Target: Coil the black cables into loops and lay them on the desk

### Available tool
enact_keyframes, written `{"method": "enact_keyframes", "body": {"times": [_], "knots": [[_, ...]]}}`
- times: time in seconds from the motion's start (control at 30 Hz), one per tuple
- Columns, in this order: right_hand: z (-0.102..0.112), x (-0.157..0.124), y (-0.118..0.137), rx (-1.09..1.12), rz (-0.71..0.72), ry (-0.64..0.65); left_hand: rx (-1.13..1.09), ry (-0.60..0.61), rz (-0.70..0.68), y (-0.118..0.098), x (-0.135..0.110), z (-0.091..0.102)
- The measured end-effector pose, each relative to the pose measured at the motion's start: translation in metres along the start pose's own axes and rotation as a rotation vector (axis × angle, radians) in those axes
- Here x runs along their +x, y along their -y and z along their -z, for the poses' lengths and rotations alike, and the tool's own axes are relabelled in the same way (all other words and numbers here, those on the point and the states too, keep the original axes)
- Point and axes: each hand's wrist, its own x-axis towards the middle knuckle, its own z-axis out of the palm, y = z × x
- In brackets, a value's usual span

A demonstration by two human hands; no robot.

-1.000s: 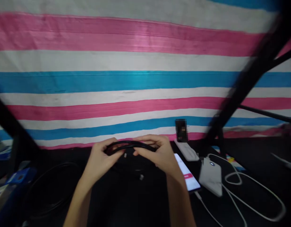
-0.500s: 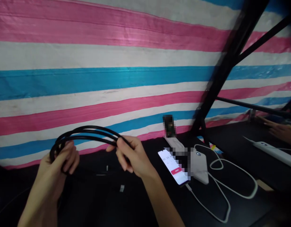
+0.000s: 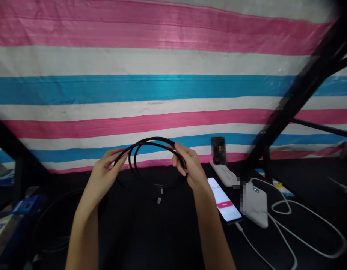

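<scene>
A black cable (image 3: 155,139) hangs in loose loops between my two hands, above the black table. My left hand (image 3: 108,167) pinches the loops at their left side, between thumb and fingers. On the right side, the fingers of my right hand (image 3: 188,161) are wrapped round the gathered strands. The lower part of the loops fades against the dark tabletop, so the cable's ends cannot be made out. Two small pale bits (image 3: 159,200) lie on the table below the loops.
To the right lie a lit phone (image 3: 224,202), a white power bank (image 3: 256,206) and a white charging cable (image 3: 311,212). Another coil of black cable (image 3: 53,245) rests at the left, beside a blue box (image 3: 27,206). Behind hangs a striped sheet (image 3: 151,88) with a slanted black frame bar (image 3: 291,97).
The view has turned left. My left hand has moved nearer the right one, and the cable has gone from a flattened bundle to wider, rounder loops. Both hands still hold it.
</scene>
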Motion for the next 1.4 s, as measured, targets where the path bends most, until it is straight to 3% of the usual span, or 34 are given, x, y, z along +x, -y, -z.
{"method": "enact_keyframes", "body": {"times": [0.13, 0.23, 0.37, 0.47, 0.53, 0.6, 0.67, 0.77, 0.93, 1.03, 1.13, 1.27, 1.4], "knots": [[0.009, 0.006, -0.003, -0.017, -0.034, -0.106, -0.006, 0.188, 0.255, 0.008, -0.007, 0.033], [0.023, 0.011, -0.005, -0.001, -0.015, -0.206, -0.150, 0.207, 0.290, 0.017, -0.013, 0.059], [0.044, 0.016, -0.004, 0.008, 0.054, -0.385, -0.391, -0.098, 0.233, 0.026, -0.011, 0.072], [0.056, 0.015, -0.001, 0.003, 0.164, -0.597, -0.424, -0.361, 0.216, 0.030, -0.003, 0.069], [0.063, 0.013, 0.001, -0.066, 0.213, -0.662, -0.402, -0.484, 0.188, 0.033, 0.002, 0.066], [0.068, 0.010, 0.004, -0.199, 0.194, -0.584, -0.311, -0.557, 0.137, 0.033, 0.003, 0.064], [0.069, 0.006, 0.005, -0.292, 0.146, -0.478, -0.203, -0.549, 0.059, 0.028, 0.002, 0.060], [0.059, 0.004, 0.006, -0.295, 0.150, -0.421, -0.166, -0.425, -0.051, 0.013, -0.002, 0.044], [0.019, -0.001, 0.002, -0.311, 0.134, -0.211, -0.174, -0.066, -0.117, -0.013, -0.008, -0.002], [-0.004, -0.007, 0.002, -0.293, 0.112, -0.024, -0.049, 0.011, -0.185, -0.019, -0.009, -0.024], [-0.012, -0.011, 0.002, -0.304, 0.132, 0.099, 0.028, 0.051, -0.199, -0.020, -0.008, -0.029], [-0.006, -0.009, -0.003, -0.401, 0.253, 0.025, -0.013, 0.047, -0.105, -0.020, -0.010, -0.021], [-0.005, -0.006, -0.008, -0.592, 0.502, -0.068, -0.213, 0.057, 0.060, -0.021, -0.011, -0.018]]}}
